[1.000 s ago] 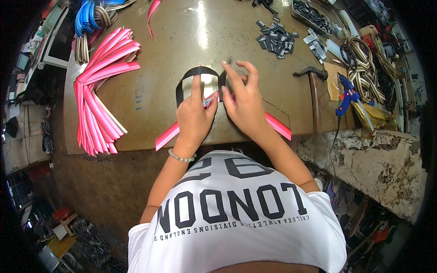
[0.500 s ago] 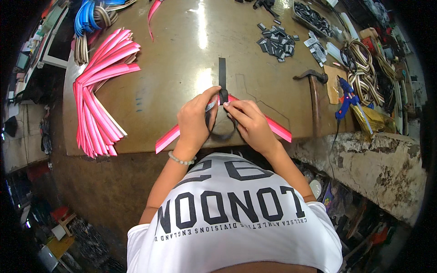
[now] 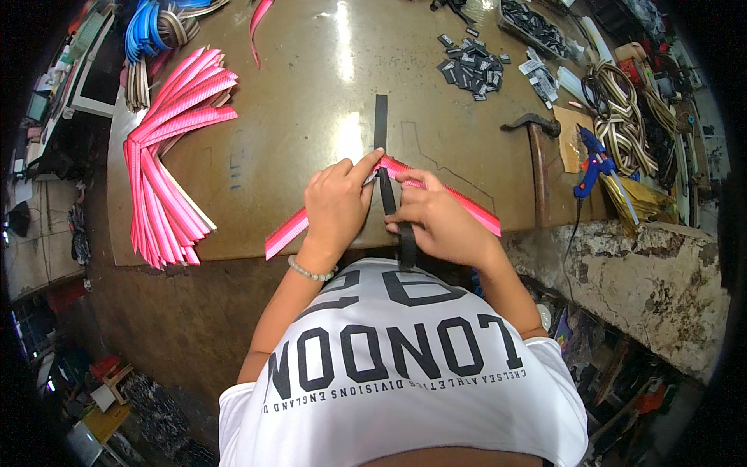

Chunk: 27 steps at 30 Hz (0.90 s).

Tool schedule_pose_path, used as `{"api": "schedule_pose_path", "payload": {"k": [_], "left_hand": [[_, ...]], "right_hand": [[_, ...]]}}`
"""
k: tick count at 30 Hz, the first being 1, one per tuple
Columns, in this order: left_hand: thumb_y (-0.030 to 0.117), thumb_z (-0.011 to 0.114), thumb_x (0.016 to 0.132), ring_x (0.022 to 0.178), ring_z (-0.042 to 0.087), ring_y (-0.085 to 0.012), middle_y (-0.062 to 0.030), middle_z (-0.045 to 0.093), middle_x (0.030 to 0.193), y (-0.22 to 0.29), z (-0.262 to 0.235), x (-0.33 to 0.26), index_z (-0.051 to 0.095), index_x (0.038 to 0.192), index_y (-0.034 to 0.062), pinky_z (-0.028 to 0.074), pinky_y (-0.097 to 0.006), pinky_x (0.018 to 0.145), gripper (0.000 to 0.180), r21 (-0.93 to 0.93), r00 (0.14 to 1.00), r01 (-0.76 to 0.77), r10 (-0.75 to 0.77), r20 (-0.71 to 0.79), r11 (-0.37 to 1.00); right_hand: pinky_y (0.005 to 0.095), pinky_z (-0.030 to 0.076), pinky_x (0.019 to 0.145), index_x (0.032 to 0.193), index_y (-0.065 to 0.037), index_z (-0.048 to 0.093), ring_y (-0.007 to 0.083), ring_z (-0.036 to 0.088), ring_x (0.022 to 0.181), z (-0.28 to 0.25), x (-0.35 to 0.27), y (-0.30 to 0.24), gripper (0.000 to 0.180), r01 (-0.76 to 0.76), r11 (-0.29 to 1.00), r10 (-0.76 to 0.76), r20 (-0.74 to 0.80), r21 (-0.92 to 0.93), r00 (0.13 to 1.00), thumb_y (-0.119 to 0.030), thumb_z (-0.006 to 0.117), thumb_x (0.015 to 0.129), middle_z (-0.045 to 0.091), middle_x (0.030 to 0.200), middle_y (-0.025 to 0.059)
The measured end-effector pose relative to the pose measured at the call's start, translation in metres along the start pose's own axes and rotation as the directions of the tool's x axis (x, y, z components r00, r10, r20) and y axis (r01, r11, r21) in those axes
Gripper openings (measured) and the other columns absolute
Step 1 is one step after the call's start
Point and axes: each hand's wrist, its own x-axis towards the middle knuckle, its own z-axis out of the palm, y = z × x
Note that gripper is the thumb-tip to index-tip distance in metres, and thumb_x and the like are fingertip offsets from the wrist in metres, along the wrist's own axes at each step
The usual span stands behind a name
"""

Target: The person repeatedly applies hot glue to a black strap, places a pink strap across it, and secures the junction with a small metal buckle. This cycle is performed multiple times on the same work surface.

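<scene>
A pink V-shaped strap lies at the table's near edge, its bend pointing away from me. A flat black strap crosses that bend; one end stretches straight out over the table, and the other hangs toward my shirt. My left hand is closed at the bend, index finger pressing where the two straps meet. A small whitish piece shows under its fingertips, too hidden to name. My right hand grips the near part of the black strap between thumb and fingers, its index finger stretched toward the pink strap's right arm.
Folded pink straps are piled on the left, with blue straps behind. Small black pieces lie in a heap at the far right. A hammer and a blue glue gun with a cord rest to the right.
The black strap's near end was looped between my hands; now it hangs down over the table edge. My right hand has shifted down and right along it, uncovering more of the pink bend.
</scene>
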Motion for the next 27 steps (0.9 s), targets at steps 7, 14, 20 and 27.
{"api": "schedule_pose_path", "payload": {"k": [7, 14, 20, 27], "left_hand": [[0.01, 0.07, 0.081, 0.069, 0.062, -0.0284, -0.0079, 0.061, 0.075, 0.002, -0.003, 0.002, 0.066, 0.12, 0.02, 0.047, -0.039, 0.063, 0.04, -0.022, 0.999, 0.014, -0.013, 0.033, 1.0], [0.009, 0.07, 0.083, 0.078, 0.067, -0.0299, -0.0095, 0.068, 0.086, 0.004, -0.005, 0.0, 0.062, 0.116, 0.0145, 0.05, -0.038, 0.068, 0.034, -0.115, 0.998, 0.048, -0.052, -0.035, 0.992], [0.012, 0.069, 0.083, 0.074, 0.058, -0.025, -0.006, 0.057, 0.077, 0.004, -0.02, -0.016, 0.068, 0.106, 0.0152, 0.04, -0.037, 0.068, 0.023, -0.019, 0.996, 0.082, -0.082, -0.027, 0.996], [0.016, 0.069, 0.087, 0.071, 0.05, -0.0222, -0.0046, 0.051, 0.073, -0.002, -0.011, -0.013, 0.07, 0.103, 0.0161, 0.034, -0.036, 0.068, 0.016, 0.03, 0.996, 0.062, -0.06, -0.074, 0.998]], "right_hand": [[0.049, 0.033, 0.113, 0.112, -0.008, 0.071, 0.0427, 0.042, 0.132, 0.008, -0.033, -0.021, 0.037, 0.083, 0.995, -0.089, 0.109, 0.063, 0.99, -0.002, 0.07, 0.075, 0.064, 0.113, 0.009], [0.0377, 0.047, 0.083, 0.107, 0.0, 0.061, 0.0224, 0.054, 0.1, -0.077, -0.141, 0.112, 0.048, -0.681, 0.703, 0.125, -0.978, 0.205, -0.166, -0.038, 0.078, 0.084, 0.058, 0.107, 0.0091], [0.0337, 0.049, 0.074, 0.107, 0.001, 0.064, 0.0199, 0.061, 0.078, -0.135, -0.139, 0.129, 0.048, -0.763, 0.638, 0.312, -0.941, 0.105, 0.131, -0.041, 0.075, 0.087, 0.067, 0.091, 0.0091], [0.0361, 0.054, 0.078, 0.117, -0.005, 0.05, 0.0298, 0.071, 0.087, -0.06, -0.021, 0.015, 0.049, -0.359, 0.932, 0.349, -0.398, 0.051, 0.848, -0.035, 0.073, 0.088, 0.071, 0.101, 0.0168]]}}
